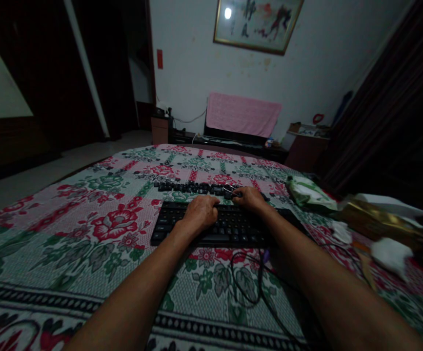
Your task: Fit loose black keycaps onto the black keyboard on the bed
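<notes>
Across the middle of the head view, a flat black plastic computer keyboard (233, 229) lies on the red-and-green floral bedspread (105, 229), its dark cable (248, 278) looping toward the lower frame. The left hand (200, 212) rests curled on the keys, probably steadying the board on the soft bed; whether it grips anything I cannot tell. The right hand (250, 197), at the far edge, pinches a thin wire loop (229, 189) beside a row of loose black keycaps (189, 187).

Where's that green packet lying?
In the head view, the green packet lies on the floral bedspread, right of the keyboard and near the right hand.
</notes>
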The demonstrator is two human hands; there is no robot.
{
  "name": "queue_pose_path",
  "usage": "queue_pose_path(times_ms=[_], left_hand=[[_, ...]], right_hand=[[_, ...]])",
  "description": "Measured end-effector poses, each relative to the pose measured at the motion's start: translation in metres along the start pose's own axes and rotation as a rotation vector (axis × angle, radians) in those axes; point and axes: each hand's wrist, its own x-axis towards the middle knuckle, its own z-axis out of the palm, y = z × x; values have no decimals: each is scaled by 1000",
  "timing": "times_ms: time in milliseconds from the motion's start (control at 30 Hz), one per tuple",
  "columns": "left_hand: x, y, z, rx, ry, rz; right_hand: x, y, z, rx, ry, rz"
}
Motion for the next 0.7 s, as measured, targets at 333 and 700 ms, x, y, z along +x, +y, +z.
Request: queue_pose_path(times_ms=[333,700], left_hand=[[0,1,-3,16,-15,15],[-1,-2,-6,-6,-46,36]], right_hand=[[-4,1,1,94,72,11],[-45,-15,-39,530,450,125]])
